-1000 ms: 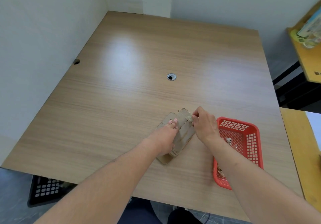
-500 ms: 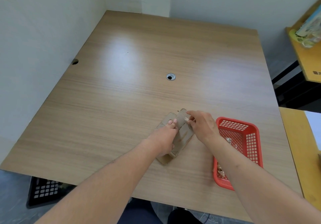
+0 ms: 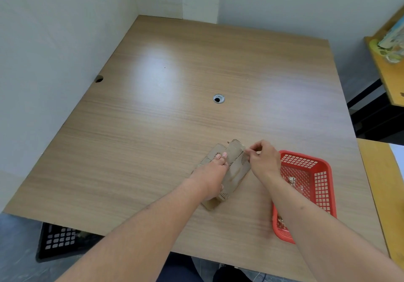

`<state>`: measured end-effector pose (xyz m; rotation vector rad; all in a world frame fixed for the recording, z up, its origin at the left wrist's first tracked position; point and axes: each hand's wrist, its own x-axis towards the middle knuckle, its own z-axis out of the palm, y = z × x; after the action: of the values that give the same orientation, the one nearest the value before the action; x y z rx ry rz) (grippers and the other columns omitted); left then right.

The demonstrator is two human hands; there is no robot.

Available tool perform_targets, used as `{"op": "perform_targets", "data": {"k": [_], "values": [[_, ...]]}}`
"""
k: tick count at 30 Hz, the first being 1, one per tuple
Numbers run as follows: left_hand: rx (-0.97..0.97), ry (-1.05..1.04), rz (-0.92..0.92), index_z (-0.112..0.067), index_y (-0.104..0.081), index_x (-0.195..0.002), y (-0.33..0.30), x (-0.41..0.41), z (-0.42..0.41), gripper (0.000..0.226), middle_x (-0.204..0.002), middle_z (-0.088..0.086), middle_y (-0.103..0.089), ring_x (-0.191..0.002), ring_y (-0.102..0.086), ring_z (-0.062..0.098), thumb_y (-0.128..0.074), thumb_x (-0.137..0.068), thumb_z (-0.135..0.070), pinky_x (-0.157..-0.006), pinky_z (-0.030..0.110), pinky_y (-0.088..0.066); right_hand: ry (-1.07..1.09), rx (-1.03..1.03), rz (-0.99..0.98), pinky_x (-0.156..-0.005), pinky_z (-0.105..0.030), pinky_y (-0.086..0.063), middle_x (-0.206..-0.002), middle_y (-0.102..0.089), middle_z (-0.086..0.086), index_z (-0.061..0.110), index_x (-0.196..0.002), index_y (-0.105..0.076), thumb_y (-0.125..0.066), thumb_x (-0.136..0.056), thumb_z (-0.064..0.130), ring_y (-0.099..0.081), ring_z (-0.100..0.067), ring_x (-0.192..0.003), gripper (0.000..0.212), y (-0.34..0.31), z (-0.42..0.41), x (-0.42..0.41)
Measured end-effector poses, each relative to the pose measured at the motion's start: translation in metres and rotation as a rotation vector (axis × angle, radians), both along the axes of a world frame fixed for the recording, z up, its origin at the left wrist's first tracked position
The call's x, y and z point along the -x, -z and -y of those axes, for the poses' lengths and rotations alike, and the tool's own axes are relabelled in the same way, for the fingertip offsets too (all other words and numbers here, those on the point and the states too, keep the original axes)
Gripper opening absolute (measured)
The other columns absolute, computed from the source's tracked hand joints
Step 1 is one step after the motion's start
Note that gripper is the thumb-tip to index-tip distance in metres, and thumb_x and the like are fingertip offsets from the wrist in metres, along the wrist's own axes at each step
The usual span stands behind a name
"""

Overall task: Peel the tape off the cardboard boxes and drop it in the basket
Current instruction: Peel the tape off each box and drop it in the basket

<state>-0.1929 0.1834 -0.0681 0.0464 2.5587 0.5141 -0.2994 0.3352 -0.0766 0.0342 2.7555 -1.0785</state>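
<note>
The flattened cardboard box [image 3: 227, 170] lies on the wooden table [image 3: 175, 117], near the table's front edge and just to the left of the red basket [image 3: 321, 185]. The left hand [image 3: 212, 176] rests on the left part of the cardboard box, fingers extended forward and laid flat on the cardboard, pressing it down on the table; the fingertips [image 3: 220, 156] lie near the middle of the box's upper surface, and the fingers are not curled round anything. The right hand [image 3: 263, 161] is positioned at the right edge of the cardboard box, between the box and the red basket, with its fingers drawn together in a pinch. A thin, pale, translucent strip of tape [image 3: 246, 155] shows at the pinched fingertips, next to the box's upper right corner; the strip is small and partly blurred, so its full extent cannot be determined. The red basket stands on the table to the right of the cardboard box, close to it but not visibly touching; the right forearm passes over the basket's near left side. Crumpled tape scraps [image 3: 293, 182] lie inside the red basket. A round cable hole [image 3: 218, 98] is set in the table beyond the cardboard box. A black crate [image 3: 59, 241] sits on the floor, below the table's front left corner.
</note>
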Motion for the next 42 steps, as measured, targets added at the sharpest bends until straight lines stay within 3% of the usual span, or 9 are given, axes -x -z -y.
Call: {"op": "perform_targets", "data": {"k": [3, 9, 14, 17, 20, 24, 33, 39, 42], "values": [[0.008, 0.007, 0.006, -0.005, -0.012, -0.162, -0.001, 0.0, 0.001, 0.081, -0.17, 0.003, 0.014, -0.157, 0.004, 0.018, -0.062, -0.099, -0.016, -0.125, 0.039, -0.021, 0.054, 0.116, 0.018, -0.073, -0.043, -0.059, -0.076, -0.071, 0.006, 0.023, -0.084, -0.052, -0.073, -0.092, 0.024, -0.072, -0.017, -0.069, 0.022, 0.004, 0.001, 0.002], [0.085, 0.043, -0.065, -0.005, -0.017, -0.16, -0.007, 0.003, -0.003, 0.085, -0.17, 0.012, -0.005, -0.157, -0.008, 0.024, -0.067, -0.093, -0.023, -0.126, 0.033, -0.016, -0.205, 0.039, 0.011, -0.072, -0.023, -0.047, -0.087, -0.066, 0.003, 0.023, -0.106, -0.076, -0.088, -0.078, 0.023, -0.058, -0.006, -0.066, 0.03, 0.009, -0.007, 0.008], [0.161, 0.0, -0.11, -0.02, -0.012, -0.162, -0.01, 0.009, -0.02, 0.092, -0.154, 0.011, -0.029, -0.142, -0.031, 0.03, -0.065, -0.091, -0.043, -0.108, 0.045, -0.045, -0.336, -0.008, -0.095, -0.078, -0.024, -0.045, -0.089, -0.06, 0.006, 0.02, -0.101, -0.082, -0.084, -0.084, 0.021, -0.058, -0.01, -0.078, 0.017, 0.013, -0.011, 0.01], [0.197, -0.014, -0.101, -0.023, -0.02, -0.161, -0.009, 0.012, -0.023, 0.084, -0.146, 0.007, -0.031, -0.136, -0.033, 0.028, -0.062, -0.093, -0.05, -0.1, 0.048, -0.05, -0.206, 0.049, -0.059, -0.077, -0.026, -0.049, -0.088, -0.071, 0.003, 0.021, -0.094, -0.081, -0.081, -0.086, 0.025, -0.065, -0.013, -0.078, 0.009, 0.016, -0.013, 0.015], [0.213, 0.001, -0.078, -0.023, -0.021, -0.16, -0.007, 0.014, -0.023, 0.085, -0.148, 0.006, -0.03, -0.136, -0.033, 0.028, -0.062, -0.092, -0.053, -0.1, 0.049, -0.05, 0.106, 0.331, 0.117, -0.055, -0.025, -0.054, -0.083, -0.077, -0.008, 0.018, -0.087, -0.076, -0.082, -0.086, 0.024, -0.072, -0.018, -0.058, 0.009, 0.017, -0.013, 0.022], [0.247, 0.015, -0.059, -0.022, -0.022, -0.16, -0.008, 0.018, -0.026, 0.084, -0.147, 0.007, -0.028, -0.137, -0.03, 0.029, -0.061, -0.092, -0.053, -0.096, 0.05, -0.051, 0.063, 0.38, 0.142, -0.06, -0.036, -0.062, -0.08, -0.075, -0.006, 0.015, -0.084, -0.076, -0.09, -0.076, 0.012, -0.069, -0.015, -0.057, 0.016, 0.015, -0.012, 0.027], [0.27, 0.038, -0.028, -0.022, -0.021, -0.16, -0.007, 0.021, -0.026, 0.084, -0.148, 0.008, -0.024, -0.138, -0.027, 0.03, -0.061, -0.093, -0.052, -0.097, 0.048, -0.049, -0.334, 0.109, 0.037, -0.07, -0.016, -0.05, -0.097, -0.062, 0.006, 0.028, -0.094, -0.081, -0.083, -0.085, 0.029, -0.065, -0.009, -0.082, 0.009, 0.011, -0.018, 0.036], [0.282, 0.039, -0.004, -0.021, -0.022, -0.159, -0.009, 0.025, -0.029, 0.085, -0.149, 0.009, -0.022, -0.138, -0.026, 0.031, -0.064, -0.092, -0.051, -0.094, 0.049, -0.05, -0.457, -0.016, 0.064, -0.086, -0.033, -0.054, -0.103, -0.063, 0.003, 0.023, -0.114, -0.075, -0.074, -0.093, 0.028, -0.062, -0.016, -0.089, 0.022, 0.009, -0.017, 0.045], [0.285, 0.043, 0.003, -0.021, -0.023, -0.159, -0.01, 0.024, -0.029, 0.084, -0.149, 0.009, -0.023, -0.138, -0.026, 0.031, -0.065, -0.091, -0.051, -0.095, 0.05, -0.05, -0.497, -0.08, 0.025, -0.084, -0.03, -0.049, -0.092, -0.067, 0.005, 0.022, -0.1, -0.081, -0.068, -0.097, 0.025, -0.059, -0.01, -0.08, 0.013, 0.009, -0.013, 0.047]]}}
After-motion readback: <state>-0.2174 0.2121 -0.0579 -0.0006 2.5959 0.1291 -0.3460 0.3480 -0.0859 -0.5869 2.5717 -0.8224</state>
